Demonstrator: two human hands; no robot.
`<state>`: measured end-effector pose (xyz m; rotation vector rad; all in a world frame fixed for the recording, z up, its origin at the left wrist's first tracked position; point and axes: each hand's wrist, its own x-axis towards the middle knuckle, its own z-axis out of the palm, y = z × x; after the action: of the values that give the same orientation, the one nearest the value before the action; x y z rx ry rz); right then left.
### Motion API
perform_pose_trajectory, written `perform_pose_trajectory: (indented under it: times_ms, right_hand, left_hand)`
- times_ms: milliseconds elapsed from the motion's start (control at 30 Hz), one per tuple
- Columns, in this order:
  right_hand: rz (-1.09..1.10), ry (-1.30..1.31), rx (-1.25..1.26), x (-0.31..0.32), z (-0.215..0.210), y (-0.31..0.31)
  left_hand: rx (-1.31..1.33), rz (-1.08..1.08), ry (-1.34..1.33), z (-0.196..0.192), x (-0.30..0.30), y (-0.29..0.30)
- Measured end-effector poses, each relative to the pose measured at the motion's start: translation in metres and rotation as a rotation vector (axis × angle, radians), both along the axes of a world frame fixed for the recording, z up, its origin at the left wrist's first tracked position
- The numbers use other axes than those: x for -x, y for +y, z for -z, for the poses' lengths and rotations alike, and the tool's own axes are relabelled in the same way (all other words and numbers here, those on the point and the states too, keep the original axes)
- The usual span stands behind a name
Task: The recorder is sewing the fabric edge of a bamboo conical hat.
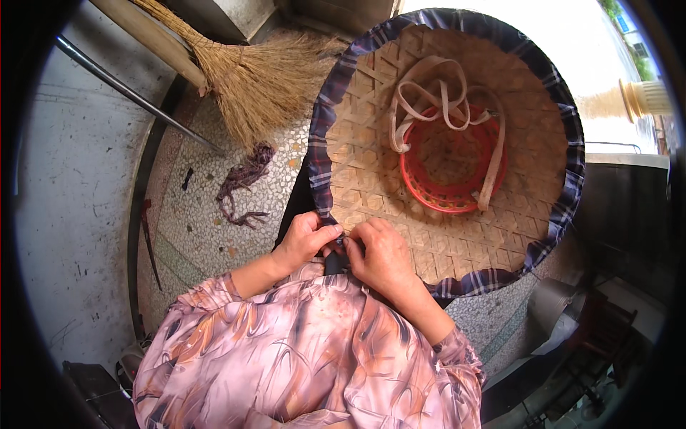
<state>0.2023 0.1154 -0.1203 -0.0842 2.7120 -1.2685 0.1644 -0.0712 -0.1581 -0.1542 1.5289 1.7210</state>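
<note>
A big round woven bamboo tray (364, 171) lies tilted in front of me, its rim wrapped in dark blue plaid cloth edging (568, 150). At the near left of that rim, my left hand (307, 242) pinches the edging between thumb and fingers. Close beside it, my right hand (382, 259) is closed on the same stretch of cloth, thumb and fingertips together. Whether a needle or thread is between the fingertips is too small to tell. Inside the tray sits a red plastic basket (409, 179), with a long off-white strap (493, 168) looped over it.
A straw broom (257, 79) rests beyond the tray at the upper left. Dark purplish strands (243, 179) lie in a tangle on the speckled floor (193, 236). A metal rod (136, 96) slants down along the pale panel (78, 179) at left. Dark furniture (607, 314) stands at right.
</note>
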Motion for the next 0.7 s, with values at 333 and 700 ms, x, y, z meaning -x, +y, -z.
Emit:
perform_pose_trajectory:
  times_ms: [333, 700]
  right_hand:
    - [0.143, -0.014, 0.229, -0.008, -0.007, 0.018]
    - [0.061, 0.058, 0.029, -0.009, 0.005, -0.009]
  left_hand:
    - [-0.006, -0.007, -0.083, -0.008, 0.004, 0.004]
    - [-0.03, 0.042, -0.145, -0.009, 0.002, 0.002]
